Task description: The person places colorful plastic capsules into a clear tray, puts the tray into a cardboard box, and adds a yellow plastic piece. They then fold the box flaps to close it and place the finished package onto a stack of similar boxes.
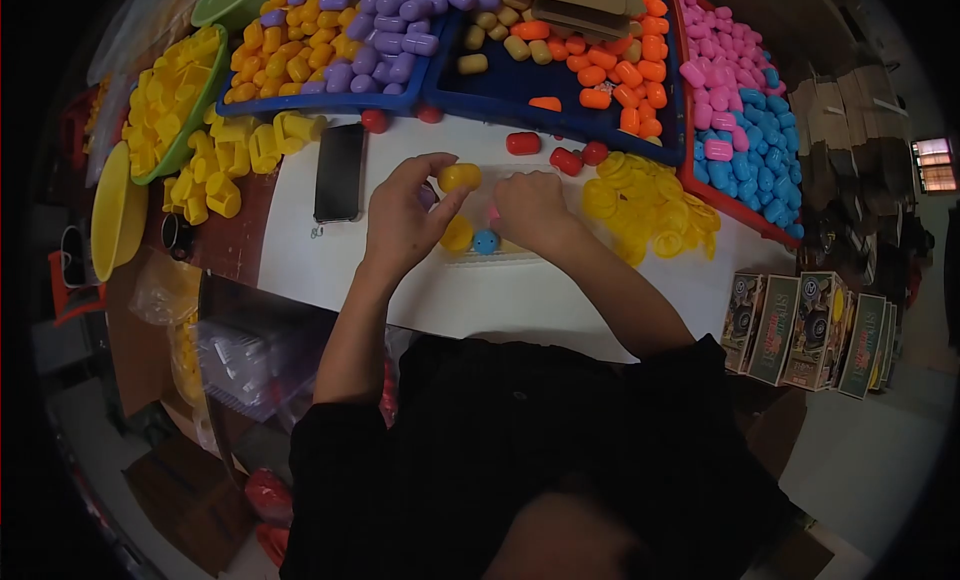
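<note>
My left hand (405, 215) pinches a yellow capsule (459, 176) between thumb and fingers, just above the white tabletop (330, 265). Close beside it, my right hand (532, 212) is curled over a clear plastic tray (480, 242); what its fingers hold is hidden. In the tray, between the hands, lie a yellow capsule half (457, 234) and a small blue capsule (486, 242).
A black phone (340, 171) lies left of my hands. A pile of yellow capsule halves (650, 205) sits to the right, loose red capsules (523, 142) behind. Blue trays (330, 102) of purple, orange, pink and blue capsules line the back. Printed boxes (805, 330) stand at right.
</note>
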